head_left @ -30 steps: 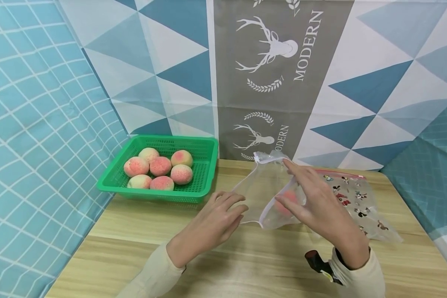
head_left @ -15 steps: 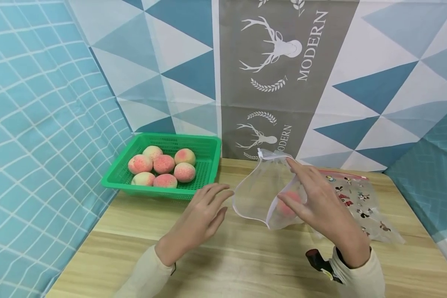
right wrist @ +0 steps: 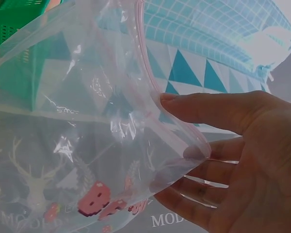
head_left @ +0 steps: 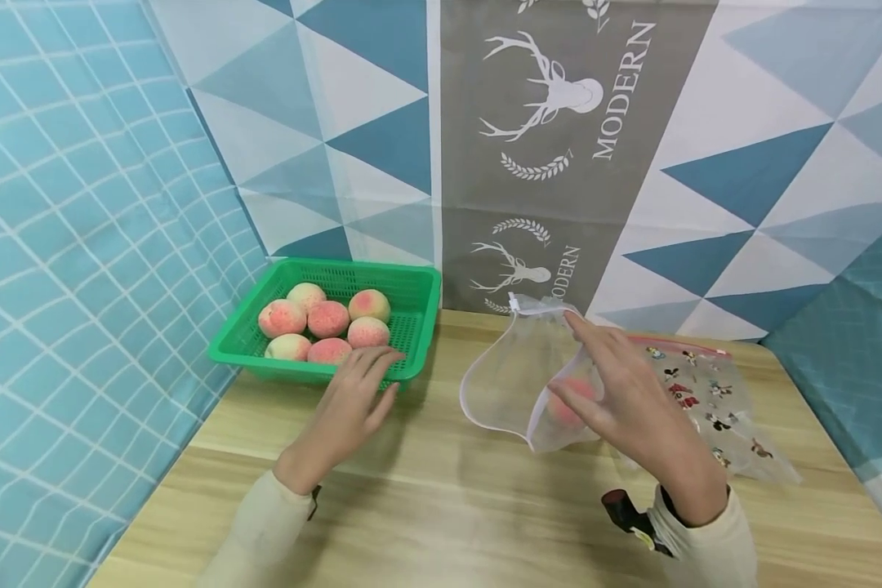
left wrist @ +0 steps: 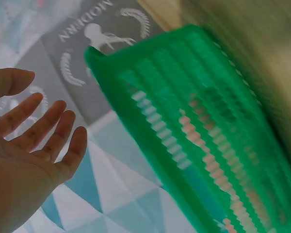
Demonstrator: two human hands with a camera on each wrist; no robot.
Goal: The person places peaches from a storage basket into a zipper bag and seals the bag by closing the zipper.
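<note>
My left hand (head_left: 349, 404), its fingers loosely extended and holding nothing, hovers at the front rim of a green plastic basket (head_left: 432, 318). In the left wrist view the fingers (left wrist: 53, 126) are spread beside the basket's slotted wall (left wrist: 179, 102). Several pink and cream peaches (head_left: 328, 318) lie inside it. With thumb and fingers, my right hand (head_left: 632, 396) holds a clear zip bag (head_left: 496, 384) by its mouth edge, the mouth gaping toward the left. One peach (head_left: 576, 400) shows through the plastic. Red printed figures (right wrist: 94, 199) mark the bag in the right wrist view.
On the right, a flat zip bag (head_left: 720, 416) with cartoon prints and a red seal lies on the wooden table (head_left: 448, 506). A patterned backdrop (head_left: 529, 188) stands along the table's back, and blue tiled cloth (head_left: 103, 269) runs down the left side.
My left hand has let go of the bag's mouth edge and moved left to the basket's front rim. The right hand keeps its place on the bag. The view has shifted slightly.
</note>
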